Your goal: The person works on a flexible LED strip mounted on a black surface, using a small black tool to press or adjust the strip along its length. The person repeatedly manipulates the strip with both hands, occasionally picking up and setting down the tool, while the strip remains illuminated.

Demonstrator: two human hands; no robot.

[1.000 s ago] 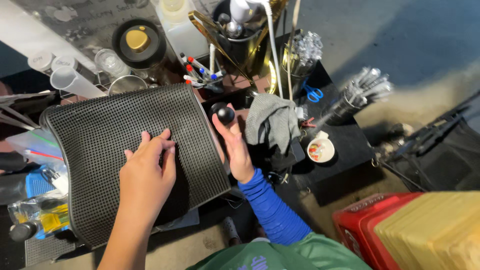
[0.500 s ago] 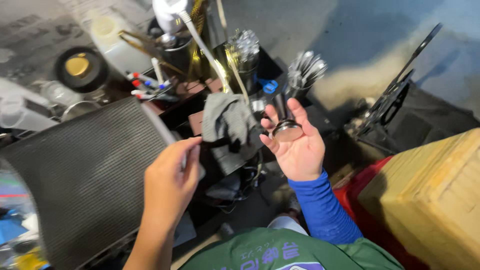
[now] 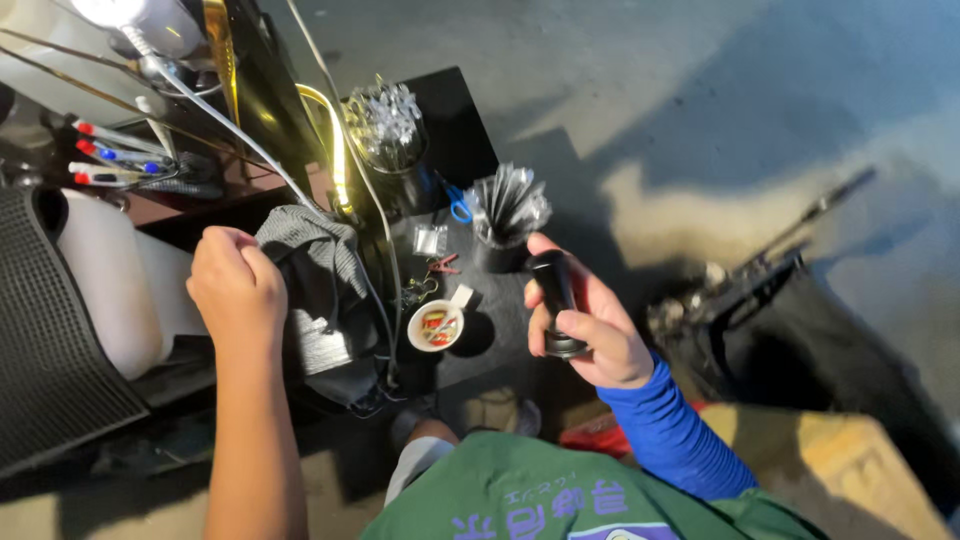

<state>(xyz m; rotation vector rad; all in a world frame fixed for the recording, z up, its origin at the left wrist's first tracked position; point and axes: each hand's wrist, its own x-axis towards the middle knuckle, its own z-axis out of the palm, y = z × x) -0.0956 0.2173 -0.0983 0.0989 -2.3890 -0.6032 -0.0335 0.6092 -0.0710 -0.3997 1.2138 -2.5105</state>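
My right hand [image 3: 595, 340] is shut on a black cylindrical tool with a metal base [image 3: 553, 290], held upright in front of my chest over the edge of the black counter [image 3: 455, 115]. My left hand [image 3: 235, 285] is curled into a fist at the left edge of a grey cloth [image 3: 320, 265], and its fingers seem to grip the fabric. The cloth hangs crumpled over the counter's front, beside a yellow tube and cables.
A black ribbed mat [image 3: 45, 340] lies far left beside a white roll [image 3: 110, 290]. Marker pens [image 3: 110, 160], two cups of wrapped utensils [image 3: 510, 205], blue scissors [image 3: 458, 205] and a small white bowl [image 3: 437, 325] crowd the counter. A tan box [image 3: 850, 470] stands lower right.
My view swung right, away from the mat. My right hand carried the black tool right and now holds it upright. My left hand left the mat and closed at the grey cloth.
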